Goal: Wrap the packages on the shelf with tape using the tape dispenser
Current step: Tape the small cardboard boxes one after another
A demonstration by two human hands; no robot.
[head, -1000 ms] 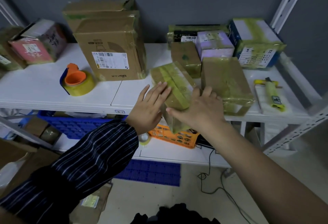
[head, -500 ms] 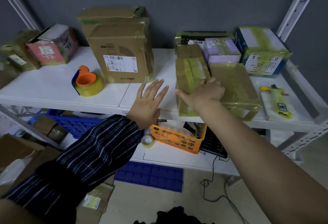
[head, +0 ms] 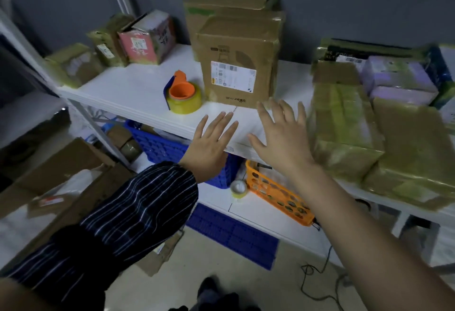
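Right hand (head: 283,138) off taped package (head: 344,123), which sits right of frame; left hand (head: 211,143) alongside; both empty, fingers spread, over shelf (head: 138,84) edge at centre; tape dispenser (head: 183,96) untouched left of centre, just beside tall carton (head: 236,64); probably between packages; next move: choose package, fetch dispenser.

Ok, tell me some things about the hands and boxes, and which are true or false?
1. The left hand and right hand are open and empty. True.
2. The tape dispenser is in the right hand. False: it stands on the white shelf, left of the big brown box.
3. The orange basket sits on the lower shelf. True.
4. The pink box lies on the big brown box. False: it stands on the white shelf, further left.
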